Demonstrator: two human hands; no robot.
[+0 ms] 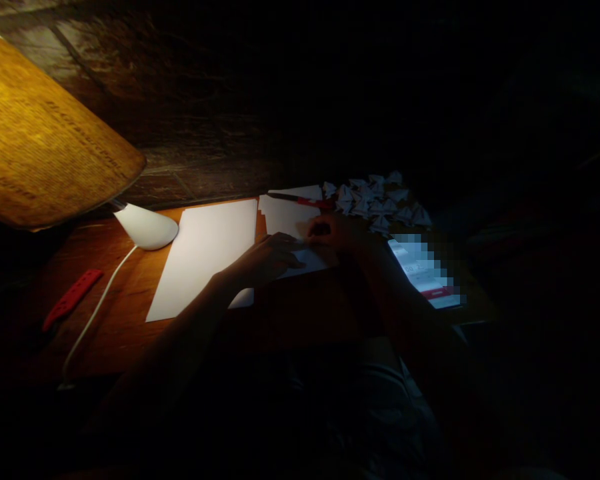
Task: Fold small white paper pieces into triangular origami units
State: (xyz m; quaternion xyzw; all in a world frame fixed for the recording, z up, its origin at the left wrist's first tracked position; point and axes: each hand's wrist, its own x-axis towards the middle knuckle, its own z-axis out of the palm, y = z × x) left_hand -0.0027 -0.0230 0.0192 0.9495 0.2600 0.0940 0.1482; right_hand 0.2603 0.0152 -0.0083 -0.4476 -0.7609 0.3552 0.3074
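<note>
My left hand point(270, 257) rests on a sheet of white paper point(310, 260), its fingers stretched out and lying nearly flat. At the sheet's far edge, my right hand point(336, 230) is closed, thumb and forefinger curled together in a pinch on the paper. Dim light hides the fingertips and any fold between them. Just beyond the hands lie more white sheets point(285, 217), with a slim red-handled tool point(313, 202) with a dark end across them. Several small folded paper pieces point(367, 199) cluster past my right hand.
A stack of large white sheets point(213, 257) lies left of my hands on the wooden table point(115, 307). A lamp point(147, 230) with its shade stands at the left, its white cable point(97, 307) trailing forward. A red strip-like object point(73, 297) lies beside it. A lit phone point(425, 273) is at right.
</note>
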